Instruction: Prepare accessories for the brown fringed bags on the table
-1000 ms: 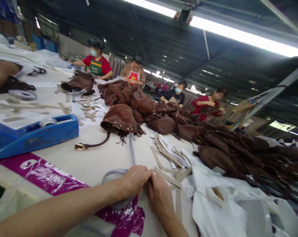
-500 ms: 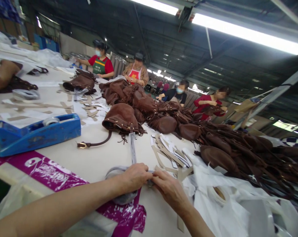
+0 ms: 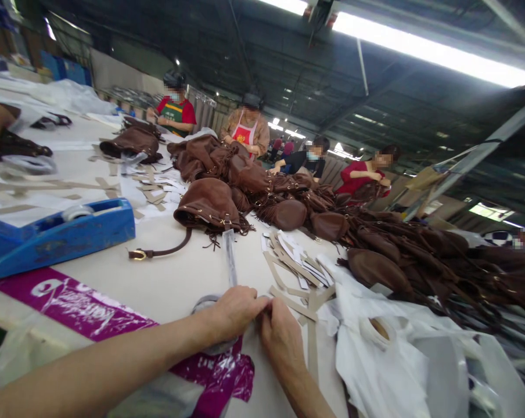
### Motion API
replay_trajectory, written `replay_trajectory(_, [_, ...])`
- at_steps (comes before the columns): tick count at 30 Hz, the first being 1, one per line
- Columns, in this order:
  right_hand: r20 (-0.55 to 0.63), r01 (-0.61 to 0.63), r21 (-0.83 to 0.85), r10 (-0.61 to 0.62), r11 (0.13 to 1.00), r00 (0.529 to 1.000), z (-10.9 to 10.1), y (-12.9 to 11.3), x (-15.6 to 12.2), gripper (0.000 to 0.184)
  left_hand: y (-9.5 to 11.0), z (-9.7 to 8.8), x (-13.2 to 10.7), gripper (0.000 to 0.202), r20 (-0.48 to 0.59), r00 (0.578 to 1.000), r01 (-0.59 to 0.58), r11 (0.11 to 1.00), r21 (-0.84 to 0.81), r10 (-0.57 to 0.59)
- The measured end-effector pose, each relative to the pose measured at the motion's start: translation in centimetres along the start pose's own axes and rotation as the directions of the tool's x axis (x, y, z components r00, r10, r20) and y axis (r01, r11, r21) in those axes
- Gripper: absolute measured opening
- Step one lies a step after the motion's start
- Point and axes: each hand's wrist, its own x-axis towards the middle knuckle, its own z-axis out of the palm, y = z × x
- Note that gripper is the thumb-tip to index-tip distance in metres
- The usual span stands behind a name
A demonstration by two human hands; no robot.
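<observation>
Left hand (image 3: pixel 237 312), right hand (image 3: pixel 284 334): fingertips meeting, seemingly pinching the strap (image 3: pixel 230 258), gripped part being hidden. Strap: running from bag (image 3: pixel 208 203) on desk (image 3: pixel 171 287) toward hands. Step, judged: working strap's wrapping; next move calling for fine fingertip control.

A blue tape dispenser (image 3: pixel 88 231) sits at the left of the frame, near a purple printed strip (image 3: pixel 82 305) along the tabletop (image 3: pixel 153 287). Loose card strips (image 3: pixel 294 264) lie scattered right of centre, beside a heap of brown bags (image 3: pixel 288 213). At lower right, crumpled white plastic (image 3: pixel 362 371) surrounds what may be a roll. Behind, co-workers stand under a bright tube light (image 3: pixel 428 49) at upper right.
</observation>
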Motion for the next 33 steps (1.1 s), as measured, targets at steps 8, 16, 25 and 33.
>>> replay_trajectory(8, [0.261, 0.369, 0.162, -0.401, 0.915, 0.878, -4.4, 3.5, 2.5, 0.04, -1.4, 0.4, 0.8, 0.017, -0.023, 0.993, -0.115, 0.99, 0.076, 0.117])
replay_trajectory(16, [0.24, 0.522, -0.231, -0.472, 0.821, 0.848, -3.7, 2.9, 0.5, 0.01, -0.9, -0.8, 1.2, 0.024, 0.028, 0.999, -0.022, 0.999, 0.048, 0.021])
replay_trajectory(25, [-0.038, 0.11, -0.155, -0.117, 0.982, 0.992, 0.1, 0.9, -1.5, 0.015, 0.9, -0.2, 0.1, 0.027, -0.008, 0.997, -0.082, 0.995, -0.049, 0.081])
replay_trajectory(33, [0.249, 0.571, 0.117, -0.58, 0.813, 0.776, -4.6, 4.3, 0.7, 0.027, -0.1, 1.2, 0.8, 0.011, -0.041, 0.986, -0.162, 0.986, 0.035, 0.164])
